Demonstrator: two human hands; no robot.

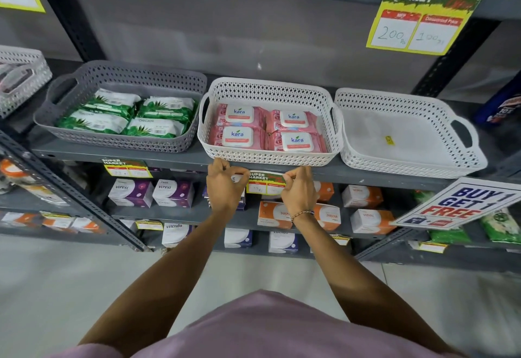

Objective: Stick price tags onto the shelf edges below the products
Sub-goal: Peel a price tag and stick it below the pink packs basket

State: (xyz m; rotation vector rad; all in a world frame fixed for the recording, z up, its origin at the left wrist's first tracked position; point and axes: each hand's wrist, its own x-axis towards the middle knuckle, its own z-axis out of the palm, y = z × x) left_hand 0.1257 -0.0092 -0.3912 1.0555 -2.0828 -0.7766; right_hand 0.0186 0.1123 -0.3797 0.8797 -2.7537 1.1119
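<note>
Both hands, left (pixel 225 185) and right (pixel 298 188), pinch the price tag (pixel 265 184) at the shelf edge (pixel 380 178) below the white basket (pixel 270 154); uneven pressing could leave it crooked or creased.

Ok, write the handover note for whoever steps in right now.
Left hand and right hand each pinch an end of one price tag, held at the shelf edge below the white basket of pink kara packs.
Done: a tag already sits under the grey basket of green packs.
Left: press this tag flat; the empty white basket on the right has no tag below it.
</note>
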